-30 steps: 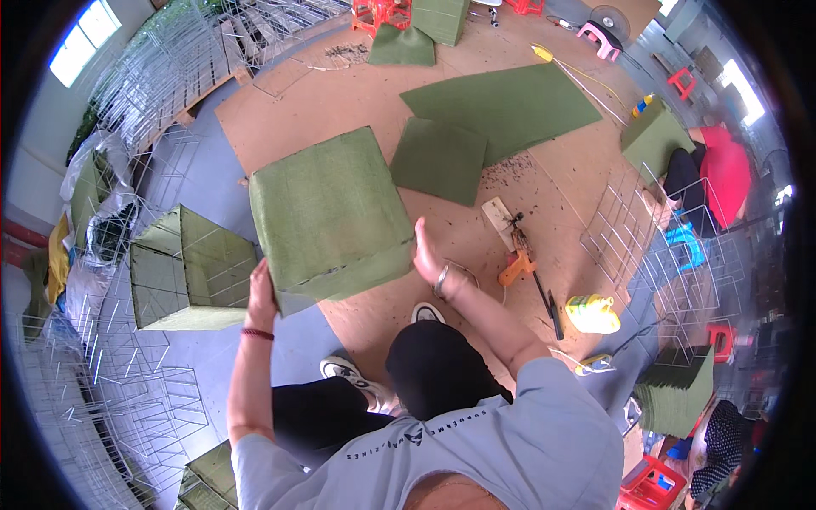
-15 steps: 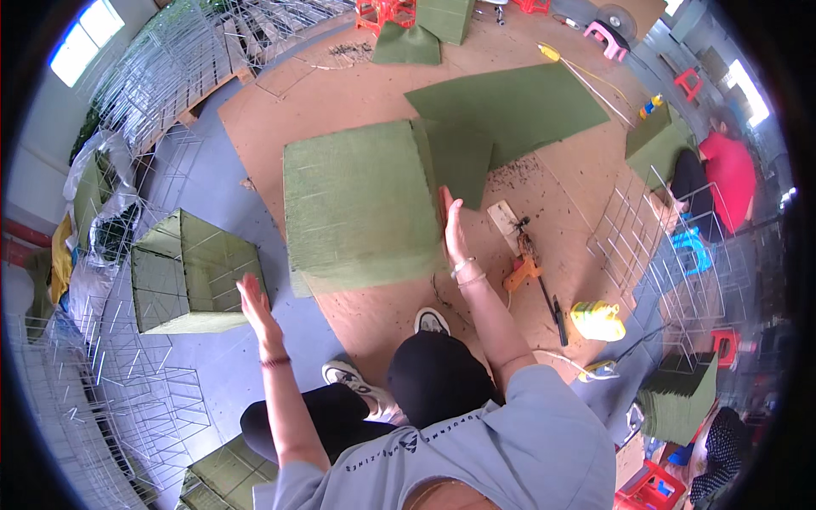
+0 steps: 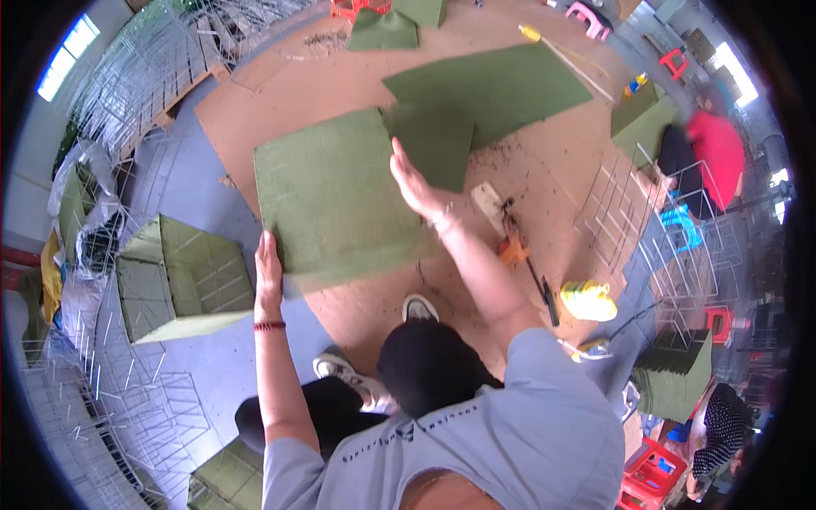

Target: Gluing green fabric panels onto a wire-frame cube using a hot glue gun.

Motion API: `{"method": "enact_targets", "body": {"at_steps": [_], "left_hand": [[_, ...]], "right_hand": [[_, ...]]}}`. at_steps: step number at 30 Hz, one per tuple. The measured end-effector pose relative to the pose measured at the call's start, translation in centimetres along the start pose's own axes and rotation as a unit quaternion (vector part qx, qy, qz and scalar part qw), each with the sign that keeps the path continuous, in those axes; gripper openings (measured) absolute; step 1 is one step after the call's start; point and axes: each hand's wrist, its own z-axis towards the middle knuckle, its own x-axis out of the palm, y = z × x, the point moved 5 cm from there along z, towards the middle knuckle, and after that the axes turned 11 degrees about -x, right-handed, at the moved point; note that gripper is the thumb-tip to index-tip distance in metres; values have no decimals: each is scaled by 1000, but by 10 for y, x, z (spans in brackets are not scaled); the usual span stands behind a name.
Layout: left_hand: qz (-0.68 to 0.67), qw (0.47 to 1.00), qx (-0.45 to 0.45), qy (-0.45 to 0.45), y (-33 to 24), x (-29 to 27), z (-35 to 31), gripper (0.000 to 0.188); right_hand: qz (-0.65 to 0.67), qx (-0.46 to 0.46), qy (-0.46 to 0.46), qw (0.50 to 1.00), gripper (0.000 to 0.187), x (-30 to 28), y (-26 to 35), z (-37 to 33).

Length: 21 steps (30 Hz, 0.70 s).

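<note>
A large box covered in green felt-like sheet (image 3: 336, 200) stands on the brown board in front of me. My left hand (image 3: 269, 268) lies along its left side, palm inward, fingers stretched out and held together. At its right edge is my right hand (image 3: 414, 180), flat with straight fingers; whether the palm touches the box I cannot tell. Neither hand grips anything. Behind the box lie flat green sheets (image 3: 501, 98). To the right of my right hand, an orange pistol-shaped tool (image 3: 513, 251), probably a glue gun, rests beside a small pale block (image 3: 488, 208).
An open green box (image 3: 183, 280) stands on the grey floor at left, near wire frames (image 3: 157, 408). At right are a yellow bag (image 3: 588, 301), more wire frames (image 3: 671, 242) and a seated person in red (image 3: 716, 157). Red stools (image 3: 650, 476) stand at lower right.
My left hand has moved right, from beside the open box to the large box's left side. My right hand has shifted up and left along its right edge. The whole view has shifted slightly.
</note>
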Motion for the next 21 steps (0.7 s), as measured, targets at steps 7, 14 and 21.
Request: {"method": "enact_targets", "body": {"at_steps": [7, 14, 21], "left_hand": [[-74, 995, 66, -23, 74, -4, -33, 47], [328, 833, 286, -343, 19, -19, -68, 57], [602, 688, 342, -217, 6, 44, -84, 62]], "right_hand": [[393, -2, 18, 920, 69, 25, -27, -1], [-287, -4, 66, 956, 74, 20, 57, -4], [-188, -2, 74, 979, 74, 13, 37, -53]]}}
